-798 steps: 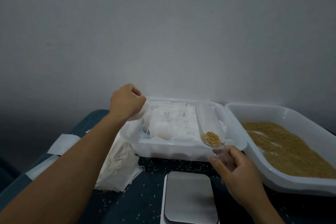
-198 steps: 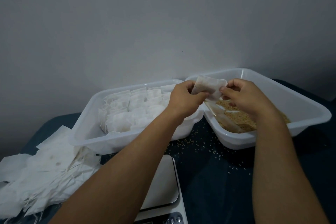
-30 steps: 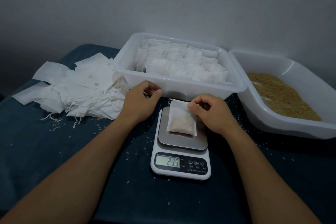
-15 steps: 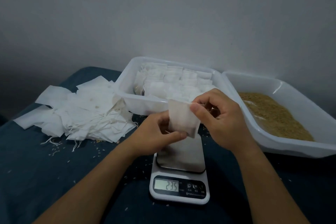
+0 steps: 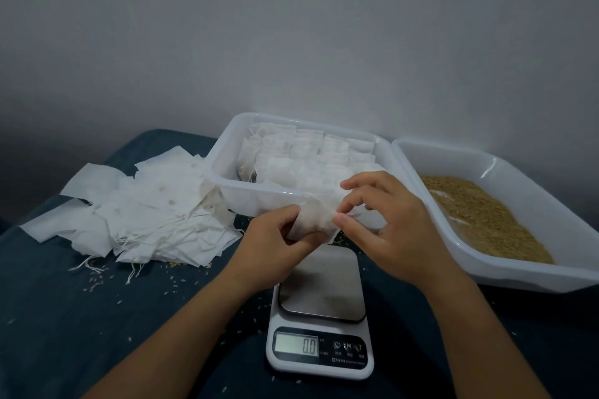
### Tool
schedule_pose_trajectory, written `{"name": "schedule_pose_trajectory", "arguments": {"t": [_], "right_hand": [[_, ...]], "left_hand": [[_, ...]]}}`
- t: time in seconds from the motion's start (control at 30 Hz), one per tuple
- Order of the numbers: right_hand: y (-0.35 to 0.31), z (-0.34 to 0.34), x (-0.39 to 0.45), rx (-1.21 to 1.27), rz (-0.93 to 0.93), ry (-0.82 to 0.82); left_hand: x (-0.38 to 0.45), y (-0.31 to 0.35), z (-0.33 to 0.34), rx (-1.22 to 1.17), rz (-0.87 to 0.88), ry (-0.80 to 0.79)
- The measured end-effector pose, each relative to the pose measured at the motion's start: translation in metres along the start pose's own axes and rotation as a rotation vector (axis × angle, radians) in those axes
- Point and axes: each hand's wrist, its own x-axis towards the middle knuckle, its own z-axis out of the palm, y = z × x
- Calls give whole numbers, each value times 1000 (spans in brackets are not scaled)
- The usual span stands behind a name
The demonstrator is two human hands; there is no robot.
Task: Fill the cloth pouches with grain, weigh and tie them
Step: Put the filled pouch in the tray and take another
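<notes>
I see the white pouch [image 5: 312, 223] held above the scale [image 5: 321, 317], reading 0.0; filled pouches [image 5: 311, 155] fill one tray, grain [image 5: 479, 214] the other.

2 bare, sleeveless forearms [image 5: 181, 327]

Both forearms reach forward and converge at centre. The left hand [image 5: 275, 244] is curled, its thumb and fingers pinching a pouch [image 5: 312, 220]. The right hand [image 5: 389, 223] pinches the same pouch with thumb and forefinger, its other fingers spread above.
</notes>
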Motion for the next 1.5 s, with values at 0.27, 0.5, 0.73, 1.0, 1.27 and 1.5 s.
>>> {"name": "schedule_pose_trajectory", "arguments": {"t": [0.27, 0.5, 0.73, 1.0, 1.27, 1.5], "right_hand": [[0, 0, 2, -46, 66, -150], [-4, 4, 5, 67, 58, -153], [-10, -8, 5, 109, 63, -324], [56, -57, 8, 26, 577, 91], [173, -72, -19, -539, 1018, -514], [178, -64, -10, -582, 1042, -503]], "left_hand": [[0, -2, 3, 135, 34, 68], [-3, 3, 5, 49, 18, -5], [-5, 3, 7, 27, 20, -39], [-4, -4, 7, 186, -18, 98], [-4, -3, 7, 179, 28, 77], [-5, 1, 3, 165, -35, 103]]}}
